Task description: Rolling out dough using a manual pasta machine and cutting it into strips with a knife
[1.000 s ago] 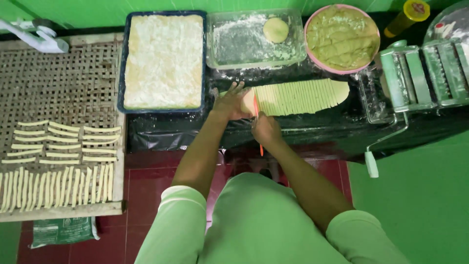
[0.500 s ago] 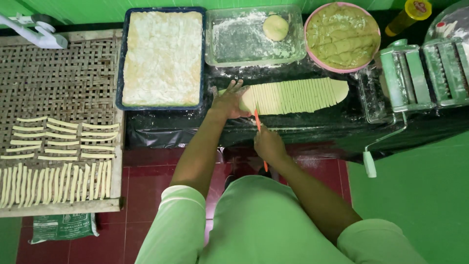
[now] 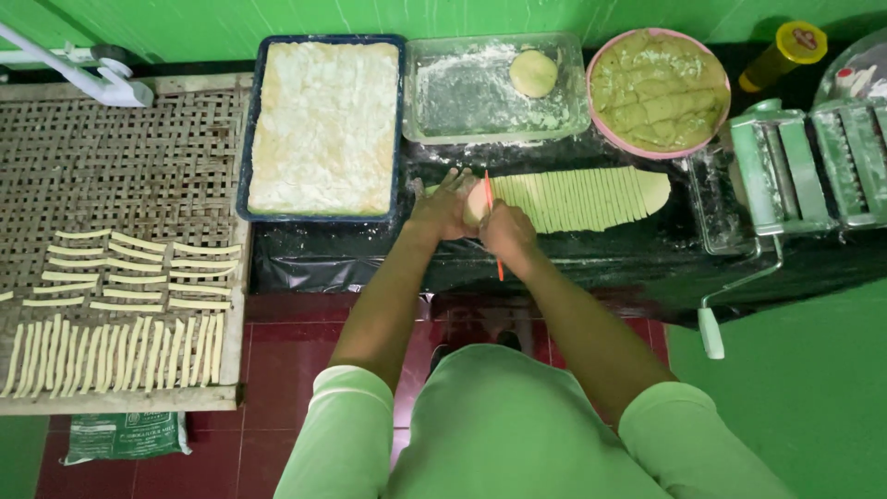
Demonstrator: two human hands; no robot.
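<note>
My left hand (image 3: pixel 442 205) lies flat, fingers together, pressing down on the uncut end of the dough sheet (image 3: pixel 577 197). My right hand (image 3: pixel 506 231) is closed around an orange knife (image 3: pixel 492 222), blade pointing away from me and set across the sheet just beside my left fingertips. The two hands are almost touching.

The dough lies on the black worktop (image 3: pixel 591 263) straight ahead, and its long axis runs left to right. From my hands it stretches away to the right, already scored into narrow strips all the way to its rounded far end. So the knife stands crosswise to the sheet's length, at the last plain patch on the left, with my left hand nearer that end and my right hand between it and the cut strips.

Beyond sit a blue tray (image 3: pixel 321 42), a floured clear box (image 3: pixel 496 88) and a pink bowl (image 3: pixel 658 88).
</note>
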